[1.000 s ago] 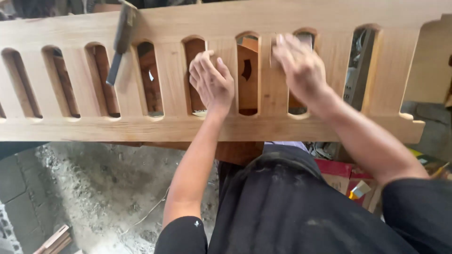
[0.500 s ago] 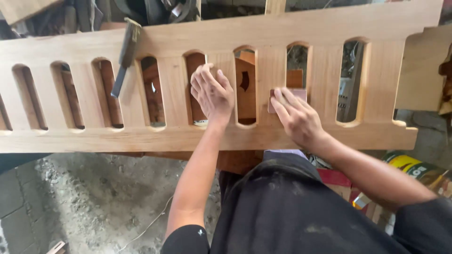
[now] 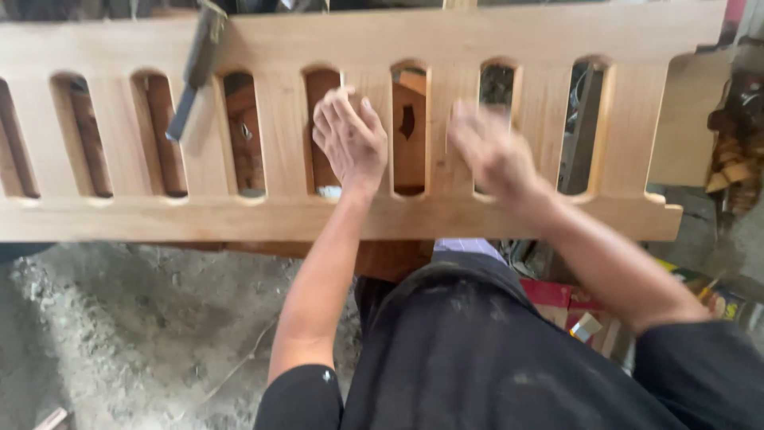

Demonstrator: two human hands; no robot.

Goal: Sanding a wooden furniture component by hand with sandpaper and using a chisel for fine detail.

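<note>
Black fabric of the person's clothing fills the near edge of the view, both forearms reaching away from it over a dusty concrete floor (image 3: 119, 318). Beyond that lies a pale wooden panel (image 3: 334, 216) cut with a row of round-topped slots, running across the whole width and cut off at the left. The left hand (image 3: 350, 139) lies flat and open on the bar between two middle slots, fingers spread and pressing down, steadying the piece. The right hand (image 3: 489, 151) is on the next bar over, so blurred by motion that I cannot tell whether it is closed on anything or what sits under the palm. Judging by the blur and the braced left hand, this looks like rubbing or smoothing of that bar; carrying it on would call for even pressure along the grain, with the panel held firm. Farther off, a hammer (image 3: 191, 68) rests slanted on the panel's upper left. Darker wooden parts show through the slots, hard to make out.
</note>
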